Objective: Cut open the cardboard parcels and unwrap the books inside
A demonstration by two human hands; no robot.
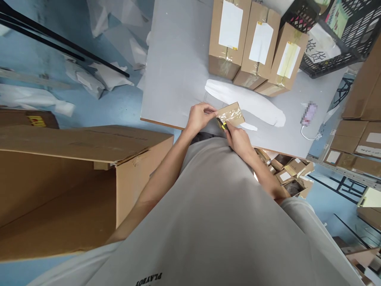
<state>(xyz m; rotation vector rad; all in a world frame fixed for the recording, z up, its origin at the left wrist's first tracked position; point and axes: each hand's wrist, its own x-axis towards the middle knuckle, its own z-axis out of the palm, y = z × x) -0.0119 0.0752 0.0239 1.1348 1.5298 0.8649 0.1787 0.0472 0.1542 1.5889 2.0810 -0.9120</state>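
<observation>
Grey shirt fabric point(205, 206) lies nearest the camera. Leftmost is a large open carton point(74, 139); then the left hand point(201, 118) pinches the left end of a small taped box point(232, 113) near the front edge of the table point(175, 71). Its long axis runs crosswise, right end angled slightly away. The right hand point(239, 140) closes around a yellow-black cutter point(223, 125), apparently working the tape, which calls for a steady left pinch.

Blk crate point(327, 66) nr 3 lbld ctns point(258, 43), lg open box point(131, 186) at L.
</observation>
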